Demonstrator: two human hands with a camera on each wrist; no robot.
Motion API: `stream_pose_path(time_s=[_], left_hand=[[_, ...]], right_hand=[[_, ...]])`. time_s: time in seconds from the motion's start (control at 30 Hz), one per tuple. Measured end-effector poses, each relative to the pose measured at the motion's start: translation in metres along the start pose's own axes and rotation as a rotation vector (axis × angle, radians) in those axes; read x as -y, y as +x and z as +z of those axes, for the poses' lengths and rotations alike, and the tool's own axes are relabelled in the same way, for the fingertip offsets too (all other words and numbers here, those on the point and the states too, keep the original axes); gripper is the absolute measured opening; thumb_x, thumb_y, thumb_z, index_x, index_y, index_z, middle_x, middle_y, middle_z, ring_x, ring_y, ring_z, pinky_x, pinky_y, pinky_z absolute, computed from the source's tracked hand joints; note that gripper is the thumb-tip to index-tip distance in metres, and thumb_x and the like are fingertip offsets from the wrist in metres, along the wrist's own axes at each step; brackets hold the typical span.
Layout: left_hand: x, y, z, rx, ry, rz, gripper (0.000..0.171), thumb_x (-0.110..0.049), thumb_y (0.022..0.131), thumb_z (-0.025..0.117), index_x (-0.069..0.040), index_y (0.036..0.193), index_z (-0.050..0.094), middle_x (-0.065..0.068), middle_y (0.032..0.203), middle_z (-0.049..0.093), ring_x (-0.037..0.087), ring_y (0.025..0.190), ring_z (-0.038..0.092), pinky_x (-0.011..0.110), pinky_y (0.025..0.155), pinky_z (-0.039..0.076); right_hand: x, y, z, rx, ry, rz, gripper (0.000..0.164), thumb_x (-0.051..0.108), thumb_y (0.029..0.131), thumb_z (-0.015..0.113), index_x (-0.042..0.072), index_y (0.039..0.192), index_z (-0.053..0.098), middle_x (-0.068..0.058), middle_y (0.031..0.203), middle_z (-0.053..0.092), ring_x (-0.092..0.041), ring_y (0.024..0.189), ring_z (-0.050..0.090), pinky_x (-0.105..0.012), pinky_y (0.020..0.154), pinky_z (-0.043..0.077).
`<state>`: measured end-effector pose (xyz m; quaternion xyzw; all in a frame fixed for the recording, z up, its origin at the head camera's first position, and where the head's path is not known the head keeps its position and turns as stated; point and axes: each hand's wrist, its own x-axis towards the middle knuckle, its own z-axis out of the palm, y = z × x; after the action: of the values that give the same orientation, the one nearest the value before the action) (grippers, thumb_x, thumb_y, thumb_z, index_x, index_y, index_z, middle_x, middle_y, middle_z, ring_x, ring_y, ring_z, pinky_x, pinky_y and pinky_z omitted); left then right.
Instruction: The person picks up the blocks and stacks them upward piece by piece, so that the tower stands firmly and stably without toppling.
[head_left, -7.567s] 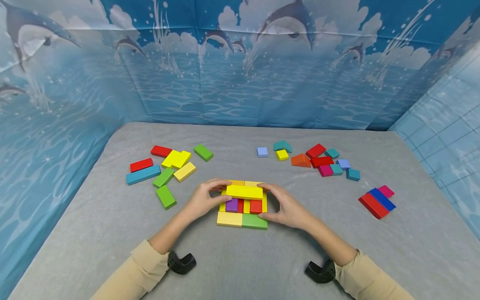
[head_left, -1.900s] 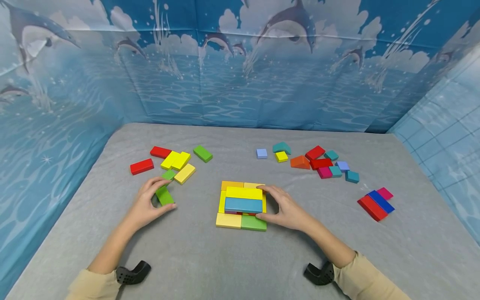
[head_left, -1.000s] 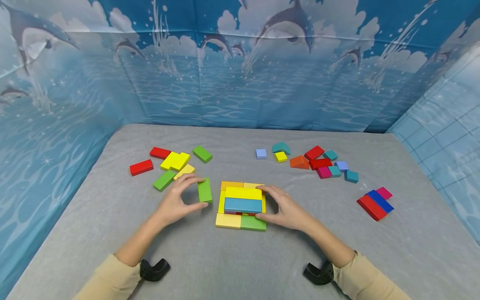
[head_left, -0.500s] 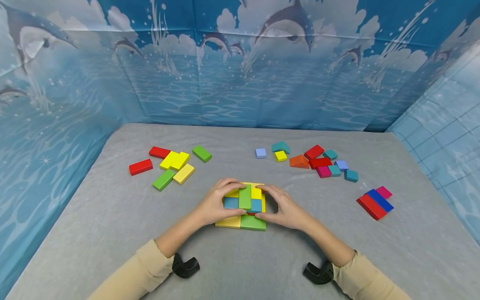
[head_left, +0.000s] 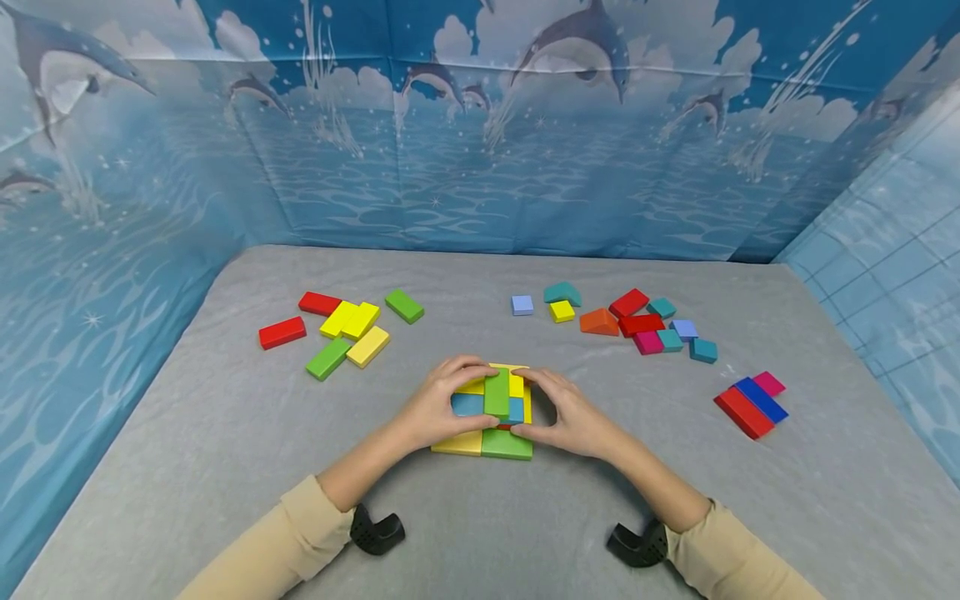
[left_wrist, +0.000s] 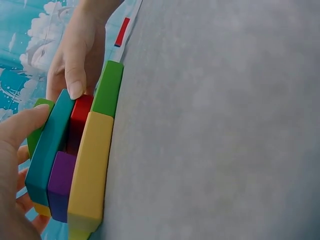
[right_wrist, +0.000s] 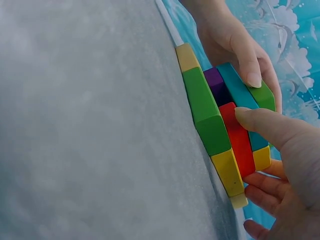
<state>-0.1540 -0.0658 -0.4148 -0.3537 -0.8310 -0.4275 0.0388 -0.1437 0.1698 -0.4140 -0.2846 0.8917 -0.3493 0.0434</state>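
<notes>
At the middle of the table stands a low stack of colored blocks. My left hand (head_left: pixel 431 408) pinches a green block (head_left: pixel 497 393) between thumb and fingers, lengthwise front to back across a blue block (head_left: pixel 467 406) and a long yellow block (head_left: pixel 517 386) on top. My right hand (head_left: pixel 573 417) holds the stack's right side, thumb in front at a red block (right_wrist: pixel 239 140) and fingers behind. A purple block (left_wrist: pixel 61 182) shows under the blue one. Along the front of the base lie a pale yellow block (head_left: pixel 457 443) and a second green block (head_left: pixel 507 446).
Loose red blocks (head_left: pixel 282 332), yellow blocks (head_left: pixel 362 321) and green blocks (head_left: pixel 327 360) lie on the left. A mixed group around an orange block (head_left: pixel 599 322) is at back right. Nearer right, a blue strip (head_left: pixel 760 399) lies between red and pink pieces.
The blue block came from the left pile onto the stack. My left hand then carried a green block over from the pile, lately shifting it slightly right. The right hand stayed beside the stack.
</notes>
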Motion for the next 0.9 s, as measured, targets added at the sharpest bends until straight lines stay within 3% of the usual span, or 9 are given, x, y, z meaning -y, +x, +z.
stream_pose_path(time_s=[0.17,0.33,0.5,0.63,0.77,0.9], left_hand=[[0.003,-0.003,-0.008,-0.012,-0.064,0.003,0.059,-0.024,0.074,0.077,-0.011,0.126,0.054,0.008,0.129,0.046,0.021,0.119,0.04,0.046,0.098,0.034],[0.018,-0.013,-0.031,-0.099,-0.051,-0.006,0.056,-0.019,0.074,0.076,-0.007,0.125,0.054,0.01,0.129,0.046,0.023,0.121,0.039,0.049,0.099,0.033],[0.044,-0.032,-0.063,-0.21,0.04,-0.094,0.054,-0.016,0.074,0.075,-0.005,0.123,0.054,0.01,0.127,0.048,0.025,0.118,0.041,0.051,0.097,0.033],[0.065,-0.051,-0.091,-0.258,0.086,-0.181,0.055,-0.013,0.073,0.076,-0.003,0.122,0.055,0.013,0.126,0.048,0.029,0.118,0.04,0.053,0.097,0.031],[0.085,-0.07,-0.115,-0.238,0.157,-0.253,0.054,-0.011,0.072,0.076,-0.003,0.121,0.055,0.016,0.125,0.047,0.032,0.114,0.039,0.053,0.092,0.033],[0.1,-0.082,-0.127,-0.148,0.233,-0.274,0.054,-0.012,0.074,0.074,-0.006,0.123,0.053,0.016,0.127,0.046,0.034,0.114,0.039,0.055,0.09,0.031]], right_hand=[[0.002,0.001,-0.002,0.0,0.046,-0.022,0.073,0.035,0.077,0.072,0.013,0.137,0.037,-0.005,0.136,0.042,-0.023,0.121,0.041,-0.051,0.098,0.036],[0.008,0.005,-0.003,-0.024,0.115,-0.057,0.074,0.038,0.078,0.071,0.016,0.139,0.035,0.001,0.138,0.039,-0.018,0.123,0.039,-0.048,0.099,0.037],[0.014,0.008,-0.003,-0.036,0.099,-0.131,0.066,0.034,0.079,0.071,0.018,0.136,0.042,-0.001,0.139,0.04,-0.018,0.125,0.037,-0.045,0.1,0.037],[0.013,0.008,-0.002,-0.046,0.078,-0.161,0.057,0.03,0.08,0.071,0.018,0.13,0.048,-0.004,0.136,0.043,-0.019,0.123,0.04,-0.044,0.099,0.038],[0.012,0.007,-0.001,-0.054,0.079,-0.16,0.053,0.028,0.079,0.072,0.018,0.127,0.052,-0.003,0.133,0.046,-0.02,0.121,0.042,-0.044,0.098,0.039],[0.011,0.007,0.0,-0.054,0.088,-0.156,0.052,0.028,0.08,0.071,0.018,0.127,0.052,-0.003,0.133,0.046,-0.019,0.121,0.042,-0.043,0.098,0.039]])
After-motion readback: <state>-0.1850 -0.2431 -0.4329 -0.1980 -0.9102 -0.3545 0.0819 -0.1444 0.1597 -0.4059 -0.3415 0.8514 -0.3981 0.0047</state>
